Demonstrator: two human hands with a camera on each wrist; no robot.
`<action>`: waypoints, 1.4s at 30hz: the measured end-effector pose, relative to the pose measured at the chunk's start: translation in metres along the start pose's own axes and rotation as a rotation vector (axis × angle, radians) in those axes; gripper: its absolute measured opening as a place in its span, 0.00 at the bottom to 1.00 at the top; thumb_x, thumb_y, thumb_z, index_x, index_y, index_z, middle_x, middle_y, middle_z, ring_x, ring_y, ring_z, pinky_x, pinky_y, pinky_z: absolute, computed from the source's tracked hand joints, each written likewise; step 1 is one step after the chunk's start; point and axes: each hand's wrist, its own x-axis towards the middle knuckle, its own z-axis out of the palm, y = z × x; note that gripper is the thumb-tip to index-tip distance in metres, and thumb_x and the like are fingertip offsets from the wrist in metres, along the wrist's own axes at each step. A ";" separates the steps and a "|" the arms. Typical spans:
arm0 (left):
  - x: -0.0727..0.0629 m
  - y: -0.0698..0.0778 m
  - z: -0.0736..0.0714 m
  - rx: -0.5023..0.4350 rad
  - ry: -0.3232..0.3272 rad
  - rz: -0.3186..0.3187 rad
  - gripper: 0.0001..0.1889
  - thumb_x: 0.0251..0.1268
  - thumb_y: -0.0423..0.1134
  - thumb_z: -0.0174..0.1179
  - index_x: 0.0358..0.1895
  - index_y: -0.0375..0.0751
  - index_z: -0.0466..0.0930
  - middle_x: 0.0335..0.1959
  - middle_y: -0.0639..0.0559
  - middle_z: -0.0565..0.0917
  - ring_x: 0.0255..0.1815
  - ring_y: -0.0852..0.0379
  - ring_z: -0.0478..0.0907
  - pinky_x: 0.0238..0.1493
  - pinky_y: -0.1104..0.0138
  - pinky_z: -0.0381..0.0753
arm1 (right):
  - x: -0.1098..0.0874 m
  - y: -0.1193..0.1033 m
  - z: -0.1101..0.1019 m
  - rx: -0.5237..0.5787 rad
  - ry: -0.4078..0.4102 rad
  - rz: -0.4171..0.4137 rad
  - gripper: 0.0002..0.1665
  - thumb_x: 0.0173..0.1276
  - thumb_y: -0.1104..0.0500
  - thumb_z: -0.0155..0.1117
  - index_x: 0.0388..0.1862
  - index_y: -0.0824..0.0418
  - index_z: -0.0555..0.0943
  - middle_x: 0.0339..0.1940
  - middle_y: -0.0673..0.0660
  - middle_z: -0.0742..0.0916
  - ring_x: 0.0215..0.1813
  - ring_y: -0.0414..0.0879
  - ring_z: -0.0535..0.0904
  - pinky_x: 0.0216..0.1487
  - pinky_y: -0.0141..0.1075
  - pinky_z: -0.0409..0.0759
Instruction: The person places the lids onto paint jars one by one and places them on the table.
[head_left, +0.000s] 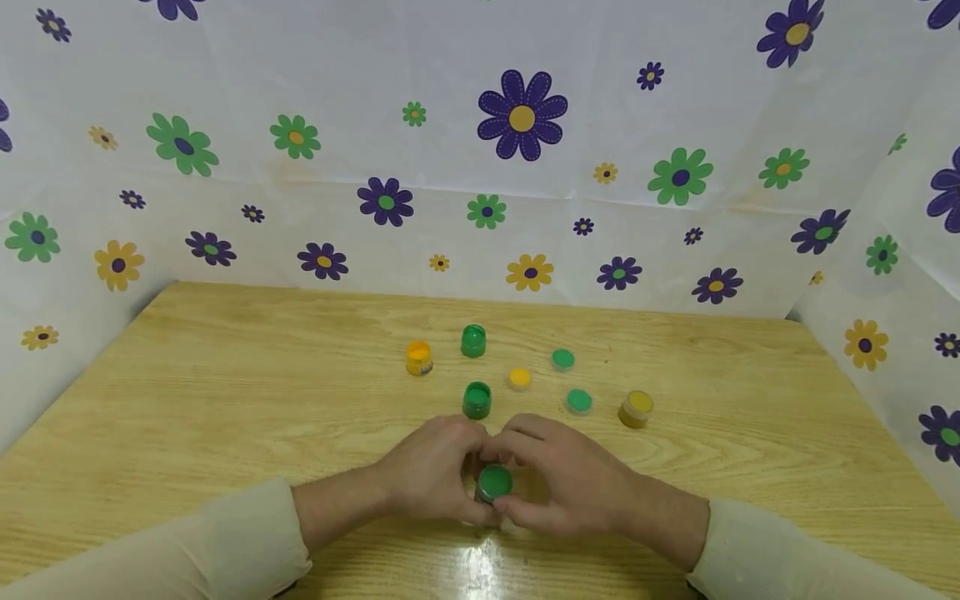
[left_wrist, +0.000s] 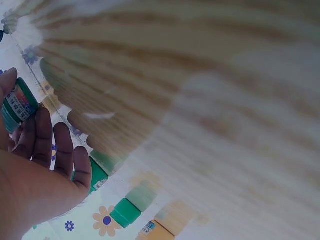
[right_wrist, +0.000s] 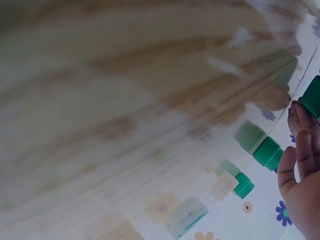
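Just above the table near its front, both hands are around a small green paint jar [head_left: 495, 483] with a green top facing up. My left hand [head_left: 433, 468] grips it from the left, thumb in front and fingers behind. From the right, my right hand [head_left: 573, 475] pinches it, with the thumb at the front rim. The left wrist view shows the printed label on the held jar [left_wrist: 21, 104] between thumb and fingers. In the right wrist view, fingertips lie against the jar [right_wrist: 312, 97] at the edge. Right behind the hands stands an uncovered green jar [head_left: 476, 402].
Farther back stand another green jar [head_left: 473, 342] and an orange jar [head_left: 418, 359], both uncovered. Two green lids [head_left: 562, 359] and a yellow lid [head_left: 519, 378] lie to their right. A yellow-topped jar [head_left: 636, 409] is right of the lids. A flowered cloth [head_left: 337, 167] hangs behind the table.
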 end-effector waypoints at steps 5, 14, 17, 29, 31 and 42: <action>0.001 0.000 -0.002 0.011 -0.016 -0.009 0.14 0.43 0.46 0.79 0.27 0.54 0.80 0.20 0.68 0.76 0.24 0.72 0.68 0.28 0.75 0.71 | 0.000 0.003 0.000 0.038 0.011 -0.082 0.23 0.58 0.60 0.66 0.55 0.51 0.81 0.48 0.44 0.79 0.48 0.34 0.73 0.51 0.27 0.76; 0.001 0.000 -0.001 0.017 -0.010 -0.008 0.14 0.42 0.46 0.79 0.28 0.54 0.81 0.21 0.64 0.77 0.25 0.70 0.69 0.28 0.75 0.71 | 0.001 0.004 0.000 0.023 0.010 -0.090 0.20 0.58 0.60 0.67 0.51 0.53 0.80 0.46 0.44 0.80 0.46 0.34 0.75 0.51 0.26 0.76; 0.000 0.000 0.000 0.041 0.007 0.002 0.14 0.42 0.48 0.78 0.28 0.54 0.81 0.21 0.66 0.77 0.25 0.69 0.71 0.29 0.75 0.72 | 0.001 0.002 0.000 -0.005 0.018 -0.079 0.18 0.59 0.58 0.67 0.50 0.54 0.80 0.44 0.43 0.81 0.45 0.34 0.75 0.50 0.25 0.76; -0.001 0.002 0.002 0.215 0.103 -0.024 0.17 0.39 0.58 0.78 0.30 0.58 0.85 0.26 0.69 0.75 0.35 0.66 0.68 0.51 0.59 0.63 | -0.001 -0.002 0.001 -0.208 0.026 0.050 0.18 0.63 0.41 0.67 0.47 0.46 0.79 0.44 0.40 0.79 0.49 0.35 0.72 0.49 0.34 0.61; -0.001 0.002 0.002 0.233 0.105 -0.041 0.18 0.38 0.59 0.77 0.31 0.57 0.85 0.28 0.68 0.75 0.37 0.66 0.67 0.53 0.55 0.61 | -0.001 -0.002 0.001 -0.210 0.025 0.049 0.18 0.64 0.41 0.67 0.48 0.46 0.79 0.44 0.40 0.78 0.50 0.35 0.72 0.50 0.35 0.62; -0.003 0.003 0.002 0.280 0.116 -0.023 0.18 0.38 0.60 0.77 0.32 0.57 0.87 0.29 0.70 0.75 0.38 0.67 0.68 0.51 0.58 0.61 | 0.000 0.000 0.003 -0.237 0.054 0.017 0.18 0.63 0.40 0.68 0.43 0.48 0.78 0.40 0.40 0.79 0.46 0.33 0.72 0.51 0.36 0.63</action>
